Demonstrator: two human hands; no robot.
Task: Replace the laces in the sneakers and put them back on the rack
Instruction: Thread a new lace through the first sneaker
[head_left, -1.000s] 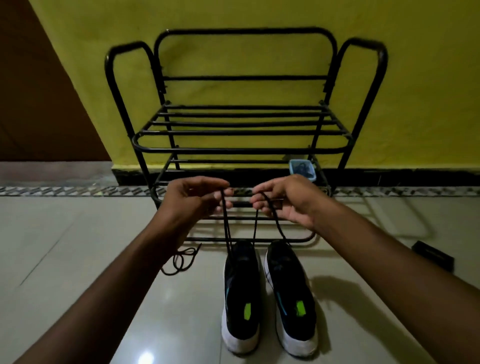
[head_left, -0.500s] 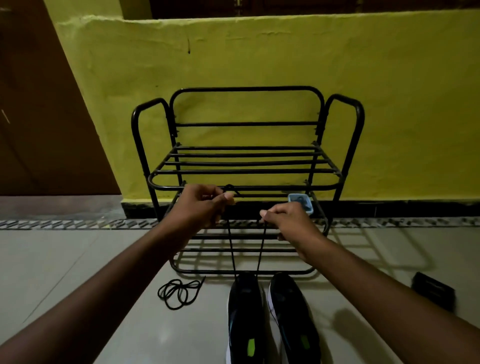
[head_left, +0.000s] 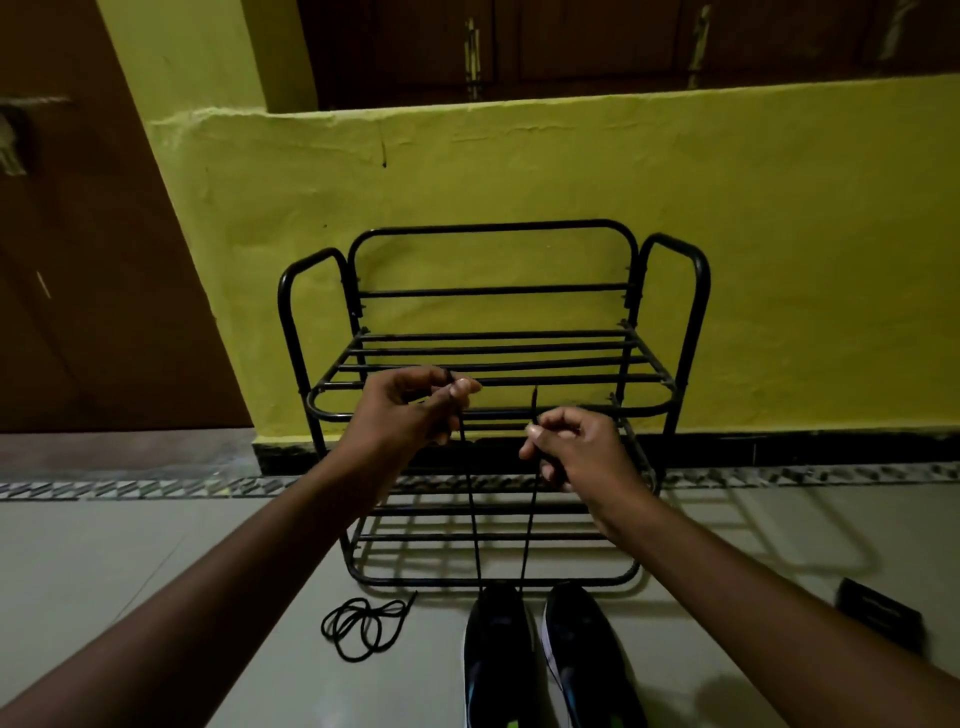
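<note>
Lace (head_left: 474, 519) taut from left sneaker (head_left: 498, 654), left hand (head_left: 415, 410) pinching one end, right hand (head_left: 576, 447) pinching the other

You are working bare-handed: your left hand (head_left: 410, 410) and right hand (head_left: 582, 447) are showing short-trimmed nails, and your left forearm (head_left: 208, 597) and right forearm (head_left: 779, 597) are running uncovered to the frame's edge.

The bottom edge of the frame cuts off both sneakers (head_left: 498, 660), so their heels are out of sight. Fingers of the left hand (head_left: 410, 410) and right hand (head_left: 576, 447) cover short stretches of the lace (head_left: 470, 499). A dark flat object (head_left: 880, 621) at lower right is too dim to identify.
</note>
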